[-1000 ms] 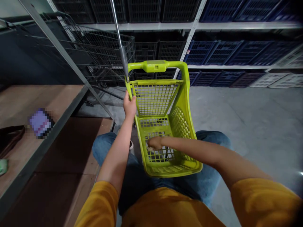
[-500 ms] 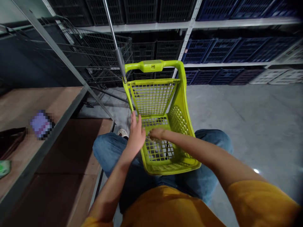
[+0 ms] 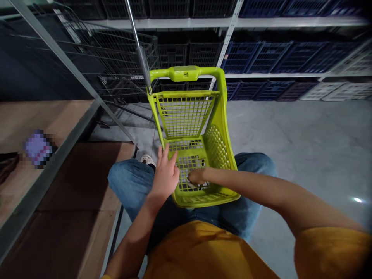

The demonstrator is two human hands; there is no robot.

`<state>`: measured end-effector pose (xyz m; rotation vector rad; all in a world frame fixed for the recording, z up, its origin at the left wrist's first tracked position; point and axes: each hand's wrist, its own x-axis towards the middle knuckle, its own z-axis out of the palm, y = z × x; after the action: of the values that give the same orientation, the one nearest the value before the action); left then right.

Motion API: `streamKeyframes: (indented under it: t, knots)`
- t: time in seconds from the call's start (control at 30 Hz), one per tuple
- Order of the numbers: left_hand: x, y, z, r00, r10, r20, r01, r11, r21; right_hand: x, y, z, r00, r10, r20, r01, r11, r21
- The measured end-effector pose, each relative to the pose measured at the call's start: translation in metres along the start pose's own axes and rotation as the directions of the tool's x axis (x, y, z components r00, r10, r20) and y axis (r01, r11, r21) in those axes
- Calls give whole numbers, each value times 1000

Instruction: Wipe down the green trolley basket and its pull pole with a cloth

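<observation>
The lime-green shopping basket (image 3: 190,152) is standing between the person's knees, perhaps so the legs are stopping it from sliding. The left hand (image 3: 165,176) is lying over its left side with fingers spread out, maybe steadying it. The right hand (image 3: 197,177) is sitting low inside, near the holey bottom. Its fingers are looking bent, but I cannot tell if they are holding anything. Grey floor (image 3: 290,147) is showing around, and blue crates (image 3: 270,56) are sitting in rows ahead.

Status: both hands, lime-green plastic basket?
Left hand open at left rim. Right hand inside, low, grip unclear. Basket between blue-denim knees; right forearm crosses right rim.
</observation>
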<state>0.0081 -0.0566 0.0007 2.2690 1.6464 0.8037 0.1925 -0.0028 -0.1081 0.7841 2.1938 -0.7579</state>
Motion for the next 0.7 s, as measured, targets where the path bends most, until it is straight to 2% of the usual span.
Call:
streamKeyframes:
  t: [0.1, 0.17, 0.27, 0.4, 0.5, 0.57, 0.7]
  knots:
    - [0, 5, -6, 998, 50, 28, -53, 991, 122, -13, -15, 21, 994, -62, 94, 68, 996, -57]
    - [1, 7, -8, 994, 87, 61, -95, 983, 154, -15, -15, 18, 995, -50, 82, 56, 995, -77]
    - [3, 7, -9, 989, 126, 78, -137, 977, 161, -6, 0, -10, 994, 73, -78, -79, 995, -66]
    - [5, 6, -8, 983, 168, 70, -174, 980, 98, 7, 41, -56, 939, 219, -267, -235, 972, -31]
    - [6, 5, -7, 986, 161, 48, -163, 986, 35, 8, 68, -70, 888, 310, -340, -329, 944, 3]
    - [7, 5, -7, 989, 146, 30, -146, 989, 10, 7, 77, -68, 881, 344, -326, -355, 934, 26]
    - [8, 5, -6, 990, 138, 14, -138, 990, -30, 9, 76, -53, 915, 340, -218, -332, 941, 71]
